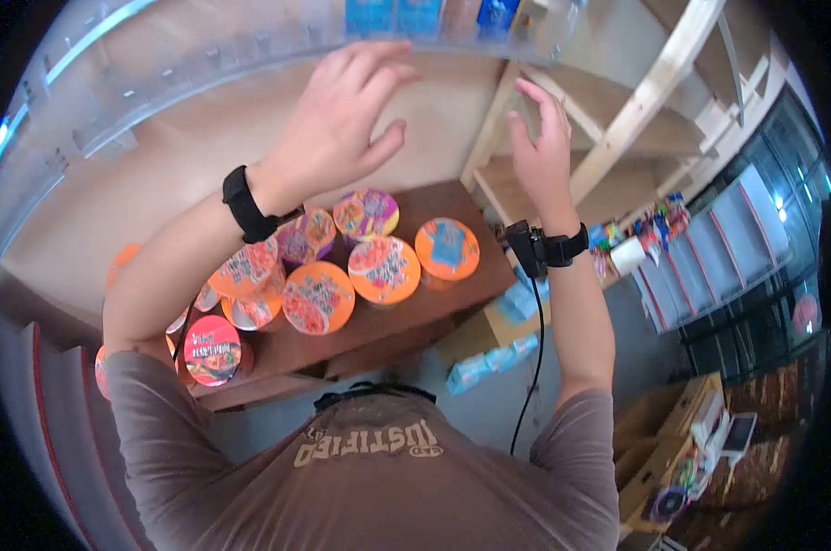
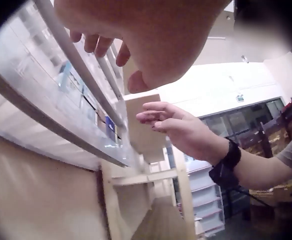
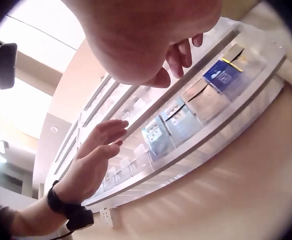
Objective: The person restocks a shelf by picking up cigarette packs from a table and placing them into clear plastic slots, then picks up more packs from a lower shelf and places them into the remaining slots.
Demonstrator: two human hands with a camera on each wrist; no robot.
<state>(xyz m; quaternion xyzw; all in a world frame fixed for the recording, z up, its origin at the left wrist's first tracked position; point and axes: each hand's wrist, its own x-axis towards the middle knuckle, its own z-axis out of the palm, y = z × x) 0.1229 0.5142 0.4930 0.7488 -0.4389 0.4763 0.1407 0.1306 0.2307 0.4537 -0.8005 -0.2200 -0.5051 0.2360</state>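
Both hands are raised in front of a clear shelf rack [image 3: 131, 180] and hold nothing. The left hand [image 1: 346, 110] reaches up at the rack's edge, its fingers loosely bent and the thumb apart. To its right is the right hand [image 1: 544, 151], fingers relaxed, before a wooden shelf frame [image 1: 650, 78]. The right wrist view shows a row of packs in the rack: a light blue box [image 3: 158, 137], a brown box [image 3: 206, 102] and a dark blue box [image 3: 225, 77]. The right hand's fingers [image 3: 178, 57] overlap the rack in this view.
Below the hands, several instant noodle cups [image 1: 319, 297] stand on a brown table [image 1: 378, 335], with orange, purple and red lids. Light blue packs [image 1: 493, 363] lie lower, beyond the table's edge. A white tiered rack [image 1: 718, 248] stands at the far right.
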